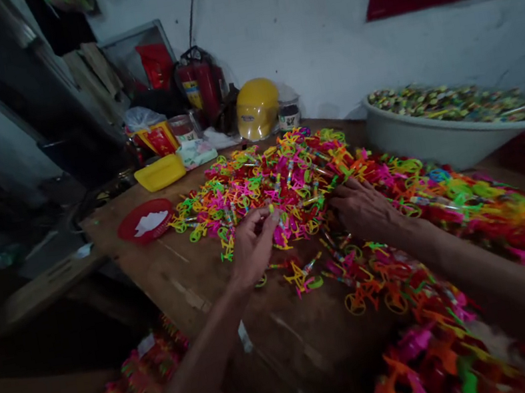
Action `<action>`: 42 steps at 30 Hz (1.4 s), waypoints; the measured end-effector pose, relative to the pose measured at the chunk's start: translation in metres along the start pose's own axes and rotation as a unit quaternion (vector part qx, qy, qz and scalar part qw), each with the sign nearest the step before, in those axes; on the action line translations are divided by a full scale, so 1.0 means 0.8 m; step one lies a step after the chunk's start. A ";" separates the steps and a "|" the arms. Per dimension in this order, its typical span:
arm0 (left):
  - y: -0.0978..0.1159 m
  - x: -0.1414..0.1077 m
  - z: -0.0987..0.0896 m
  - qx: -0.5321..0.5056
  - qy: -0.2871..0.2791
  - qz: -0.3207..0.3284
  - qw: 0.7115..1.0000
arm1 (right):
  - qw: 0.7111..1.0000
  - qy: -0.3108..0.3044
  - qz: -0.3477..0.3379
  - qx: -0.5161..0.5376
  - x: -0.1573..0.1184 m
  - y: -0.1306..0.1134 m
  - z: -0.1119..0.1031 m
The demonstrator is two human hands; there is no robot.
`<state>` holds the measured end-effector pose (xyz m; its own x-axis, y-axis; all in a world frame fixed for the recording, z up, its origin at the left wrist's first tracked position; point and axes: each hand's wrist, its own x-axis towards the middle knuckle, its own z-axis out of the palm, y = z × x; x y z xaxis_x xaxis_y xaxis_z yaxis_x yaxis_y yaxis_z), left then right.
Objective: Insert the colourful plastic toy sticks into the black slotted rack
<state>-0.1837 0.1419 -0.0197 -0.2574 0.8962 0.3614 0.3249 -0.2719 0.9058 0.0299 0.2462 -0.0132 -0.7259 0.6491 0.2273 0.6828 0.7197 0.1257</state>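
Note:
My left hand [254, 238] is pinched at the near edge of a heap of small bright plastic toys [240, 187], some with clear tubes. A small yellow piece shows at its fingertips; its exact kind is too small to make out. Further right, my right hand [363, 206] reaches palm-down into the same heap, its fingers bent among the toys and partly hidden. Between and below the hands, a few loose toys [302, 277] lie on the brown wooden table [201, 343].
A large pale tub [435, 139] full of small pieces stands at the back right. At the left are a red dish [128, 228] with white paper and a yellow tray [161, 174]. A yellow helmet [257, 106] and fire extinguishers [205, 88] stand by the wall. More toys pile at the lower right.

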 end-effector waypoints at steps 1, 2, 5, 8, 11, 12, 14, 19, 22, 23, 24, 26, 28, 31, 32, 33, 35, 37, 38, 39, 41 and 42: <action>0.002 0.004 -0.002 -0.041 0.003 -0.010 0.999 | 1.000 -0.002 0.001 -0.007 0.001 -0.002 -0.001; 0.005 0.007 -0.004 -0.075 0.003 -0.016 0.997 | 1.000 -0.004 -0.002 -0.016 0.002 -0.004 -0.003; 0.017 0.018 -0.006 -0.218 -0.020 -0.063 0.974 | 0.998 -0.003 -0.027 -0.062 0.001 -0.009 -0.012; 0.026 0.027 -0.007 -0.281 -0.053 -0.128 0.950 | 0.995 0.031 -0.056 -0.071 -0.010 -0.001 -0.021; 0.028 0.034 0.000 -0.096 -0.074 -0.121 0.985 | 0.993 0.096 -0.063 0.003 -0.031 0.017 -0.031; 0.028 0.036 0.006 -0.034 -0.081 -0.113 0.990 | 0.991 0.116 -0.057 0.028 -0.040 0.024 -0.036; 0.029 0.038 0.023 0.051 -0.088 -0.095 0.990 | 0.989 0.133 -0.032 0.048 -0.059 0.034 -0.047; 0.034 0.043 0.068 0.274 -0.056 -0.029 0.960 | 0.981 0.022 0.149 0.126 -0.127 0.041 -0.083; 0.036 0.045 0.078 0.348 -0.079 -0.009 0.934 | 0.930 0.003 0.265 0.253 -0.194 0.032 -0.098; 0.037 0.045 0.079 0.361 -0.089 0.000 0.928 | 0.919 0.009 0.289 0.268 -0.220 0.025 -0.101; 0.038 0.045 0.078 0.371 -0.095 0.010 0.924 | 0.912 0.017 0.306 0.273 -0.246 0.015 -0.104; 0.042 0.046 0.074 0.380 -0.098 0.030 0.919 | 0.896 0.039 0.336 0.286 -0.296 -0.011 -0.107; 0.053 0.046 0.071 0.373 -0.070 0.049 0.924 | 0.867 0.077 0.378 0.316 -0.338 -0.042 -0.108; 0.079 0.039 0.073 0.346 -0.043 0.051 0.936 | 0.827 0.113 0.435 0.339 -0.383 -0.085 -0.101; 0.090 0.034 0.075 0.322 -0.040 0.044 0.945 | 0.825 0.120 0.436 0.340 -0.393 -0.096 -0.096; 0.101 0.029 0.078 0.271 -0.050 0.027 0.961 | 0.829 0.126 0.431 0.334 -0.402 -0.106 -0.090; 0.123 0.018 0.083 0.101 -0.083 -0.029 0.991 | 0.852 0.127 0.408 0.301 -0.414 -0.119 -0.078; 0.141 0.011 0.083 -0.093 -0.099 -0.097 0.986 | 0.884 0.106 0.386 0.242 -0.421 -0.126 -0.069; 0.149 0.009 0.082 -0.163 -0.110 -0.137 0.971 | 0.897 0.093 0.376 0.214 -0.424 -0.128 -0.067; 0.154 0.009 0.079 -0.204 -0.117 -0.168 0.957 | 0.906 0.085 0.368 0.191 -0.426 -0.130 -0.066; 0.161 0.008 0.071 -0.260 -0.131 -0.215 0.932 | 0.914 0.107 0.355 0.165 -0.429 -0.135 -0.068; 0.163 0.007 0.067 -0.285 -0.140 -0.228 0.920 | 0.913 0.131 0.350 0.166 -0.429 -0.140 -0.070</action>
<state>-0.0940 0.1304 0.0888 0.0225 0.9963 -0.0830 -0.3099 0.0859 0.9469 0.2070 -0.0709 -0.0510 -0.0481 0.9283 0.3686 0.8774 0.2156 -0.4285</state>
